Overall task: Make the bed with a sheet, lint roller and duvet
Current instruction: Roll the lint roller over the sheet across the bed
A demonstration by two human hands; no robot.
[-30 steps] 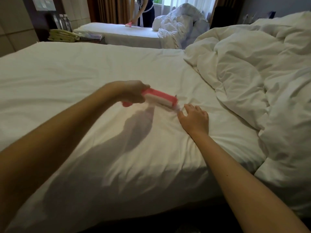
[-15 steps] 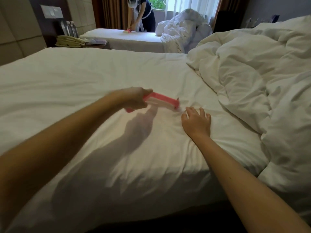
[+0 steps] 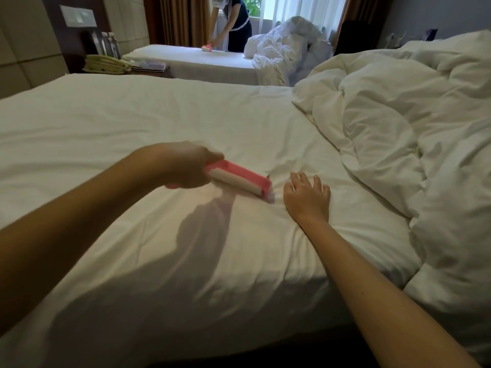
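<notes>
Your left hand (image 3: 186,166) grips the pink lint roller (image 3: 239,180) down at the sheet (image 3: 159,115) mid-bed, just left of your flat, spread right hand (image 3: 307,197), so a rightward stroke could hit those fingers or ruck the sheet.

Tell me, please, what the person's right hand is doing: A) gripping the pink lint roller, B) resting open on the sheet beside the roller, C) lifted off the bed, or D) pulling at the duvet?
B: the right hand lies with fingers spread on the sheet, beside the lint roller that the left hand grips.
</notes>
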